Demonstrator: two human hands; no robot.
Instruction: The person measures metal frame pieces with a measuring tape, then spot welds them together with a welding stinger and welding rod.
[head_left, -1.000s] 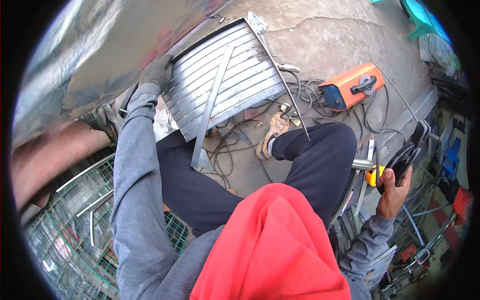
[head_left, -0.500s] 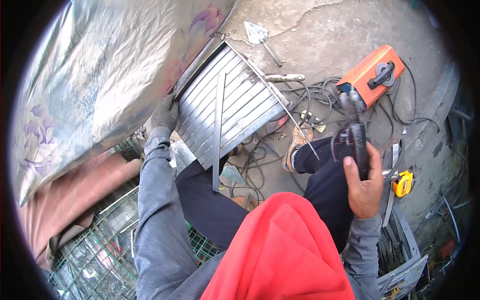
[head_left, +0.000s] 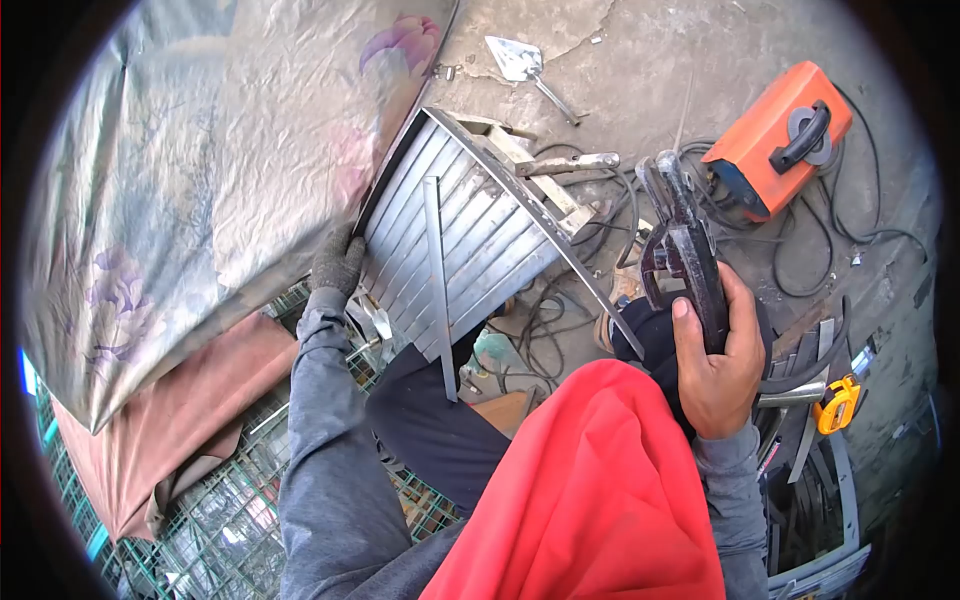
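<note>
A slatted metal panel (head_left: 470, 220) slants between my knees, with a loose flat metal strip (head_left: 438, 270) lying across its slats. My left hand (head_left: 338, 262), in a grey knitted glove, grips the panel's left edge; its fingertips are partly hidden behind the frame. Bare, my right hand (head_left: 718, 365) is wrapped round the handle of a black clamp-like holder (head_left: 690, 255), its jaws pointing up and away from me. That holder is to the right of the panel, apart from it. Another thin strip (head_left: 590, 285) runs along the panel's right edge toward my right knee.
An orange machine (head_left: 775, 140) with a black handle sits at the upper right among dark cables. A trowel (head_left: 518, 60) lies on the concrete. Flowered cloth (head_left: 230, 150) covers the left side above a green wire mesh. A yellow tape measure (head_left: 838, 404) is at the right.
My right hand has brought the black holder a little left and it now shows sharply. The panel looks slightly lower and tilted differently, my left hand still at its edge. The view has shifted.
</note>
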